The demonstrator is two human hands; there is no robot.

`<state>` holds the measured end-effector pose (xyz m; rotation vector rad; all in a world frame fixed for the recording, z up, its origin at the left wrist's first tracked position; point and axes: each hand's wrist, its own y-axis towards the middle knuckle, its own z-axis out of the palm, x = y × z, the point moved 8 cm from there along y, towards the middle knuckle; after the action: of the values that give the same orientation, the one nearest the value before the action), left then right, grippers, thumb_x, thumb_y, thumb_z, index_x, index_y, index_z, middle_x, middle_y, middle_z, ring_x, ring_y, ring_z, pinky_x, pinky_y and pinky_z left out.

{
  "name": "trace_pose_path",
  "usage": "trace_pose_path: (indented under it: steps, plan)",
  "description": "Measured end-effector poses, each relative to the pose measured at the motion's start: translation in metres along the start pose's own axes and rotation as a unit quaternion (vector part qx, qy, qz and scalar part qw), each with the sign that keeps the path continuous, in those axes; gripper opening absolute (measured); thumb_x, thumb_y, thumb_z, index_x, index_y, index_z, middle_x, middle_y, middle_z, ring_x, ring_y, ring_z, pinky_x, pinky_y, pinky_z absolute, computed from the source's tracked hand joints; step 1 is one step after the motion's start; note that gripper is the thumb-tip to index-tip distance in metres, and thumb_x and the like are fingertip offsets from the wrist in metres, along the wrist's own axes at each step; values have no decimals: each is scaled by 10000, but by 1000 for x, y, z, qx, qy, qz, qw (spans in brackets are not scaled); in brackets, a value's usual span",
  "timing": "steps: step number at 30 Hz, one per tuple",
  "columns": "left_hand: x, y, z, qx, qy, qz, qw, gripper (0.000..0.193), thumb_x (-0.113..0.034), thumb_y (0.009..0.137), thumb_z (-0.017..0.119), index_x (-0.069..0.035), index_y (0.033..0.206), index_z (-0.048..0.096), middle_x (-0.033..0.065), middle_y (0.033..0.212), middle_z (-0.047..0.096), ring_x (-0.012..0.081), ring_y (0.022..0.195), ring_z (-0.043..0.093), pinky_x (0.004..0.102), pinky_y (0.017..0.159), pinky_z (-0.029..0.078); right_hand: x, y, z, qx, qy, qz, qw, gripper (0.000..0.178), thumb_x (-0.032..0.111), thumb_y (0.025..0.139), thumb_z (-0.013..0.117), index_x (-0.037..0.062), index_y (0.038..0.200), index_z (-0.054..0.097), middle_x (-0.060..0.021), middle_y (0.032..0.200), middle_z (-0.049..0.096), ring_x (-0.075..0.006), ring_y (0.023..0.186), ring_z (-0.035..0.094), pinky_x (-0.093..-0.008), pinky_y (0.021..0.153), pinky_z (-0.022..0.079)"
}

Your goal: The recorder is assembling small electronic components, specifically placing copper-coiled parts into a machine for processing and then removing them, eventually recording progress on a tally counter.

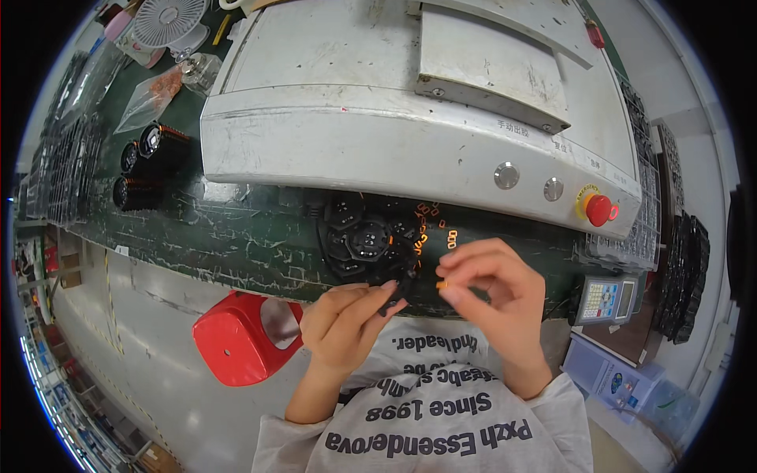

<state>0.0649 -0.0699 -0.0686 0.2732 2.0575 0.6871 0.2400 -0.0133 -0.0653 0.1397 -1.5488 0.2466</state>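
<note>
My left hand (341,322) is closed on a small black plastic part (397,296) at the table's front edge; the fingers hide some of it. To its right, my right hand (498,288) pinches a tiny orange piece (443,285) between thumb and forefinger. The two hands are a short gap apart. Just beyond my left hand lies a pile of round black plastic parts (369,240). Several small orange rectangular rings (452,238) are scattered on the table to the right of that pile.
A large white machine (315,142) with a red emergency button (599,210) fills the far side of the green table (229,256). Black cylindrical stacks (162,146) stand left, near a small fan (169,24). A calculator (605,299) sits right, and a red stool (229,347) stands below left.
</note>
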Motion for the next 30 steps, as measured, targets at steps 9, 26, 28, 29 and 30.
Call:
trace_pose_path:
  steps: [9, 26, 28, 29, 30]
  plan:
    - [-17, 5, 7, 7, 44, 82, 996, 376, 42, 583, 796, -14, 949, 737, 43, 778, 566, 196, 662, 629, 276, 588, 548, -12, -8, 14, 17, 141, 19, 990, 164, -112, 815, 669, -81, 974, 649, -166, 1223, 491, -225, 1088, 602, -323, 939, 554]
    - [-20, 2, 13, -2, 123, 137, 983, 298, -62, 627, 789, -70, 924, 756, -4, 774, 589, 147, 663, 605, 225, 539, 497, -25, 3, 7, 32, 94, 25, 995, 119, -121, 791, 687, -69, 895, 662, -141, 1192, 504, -191, 1056, 601, -304, 922, 554]
    - [-21, 2, 13, -9, 137, 146, 980, 251, -108, 680, 777, -99, 930, 764, -19, 790, 613, 125, 684, 601, 204, 537, 484, -26, 3, 7, 57, 120, 27, 991, 183, -124, 791, 686, -57, 956, 644, -136, 1201, 498, -199, 1067, 601, -309, 928, 543]
    - [-23, 3, 13, -10, 142, 155, 978, 257, -111, 678, 773, -103, 935, 763, -22, 791, 613, 126, 697, 601, 205, 536, 480, -26, 3, 7, 57, 119, 27, 991, 183, -124, 791, 686, -57, 956, 644, -136, 1201, 498, -199, 1067, 601, -309, 928, 543]
    - [-25, 3, 13, -10, 146, 165, 975, 264, -114, 677, 770, -107, 940, 763, -25, 792, 613, 126, 710, 602, 206, 535, 476, -29, 2, 7, 58, 157, 47, 985, 261, -127, 796, 678, -49, 1037, 615, -144, 1241, 486, -201, 1080, 598, -314, 923, 544]
